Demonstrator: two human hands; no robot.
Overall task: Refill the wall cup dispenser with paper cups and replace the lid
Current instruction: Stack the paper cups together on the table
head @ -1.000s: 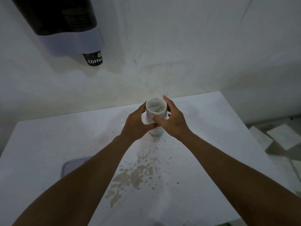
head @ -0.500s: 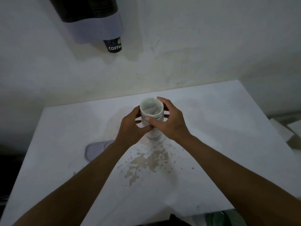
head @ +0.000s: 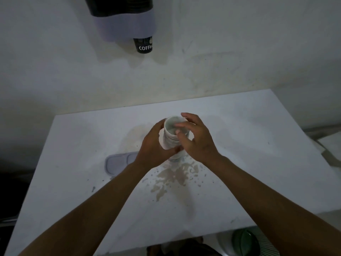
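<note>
Left hand (head: 154,147) & right hand (head: 196,140) both curl round the cup stack (head: 174,137) just above the tabletop (head: 249,145) (dispenser (head: 123,17) up ahead), so a loose squeeze could drop cups onto the brown spill (head: 171,180) under them.

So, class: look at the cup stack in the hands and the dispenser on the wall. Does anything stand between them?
Nothing visible does. Both hands hold the cup stack over the table; only bare wall lies up to the dispenser. Its top is out of frame, so the opening cannot be checked.
</note>
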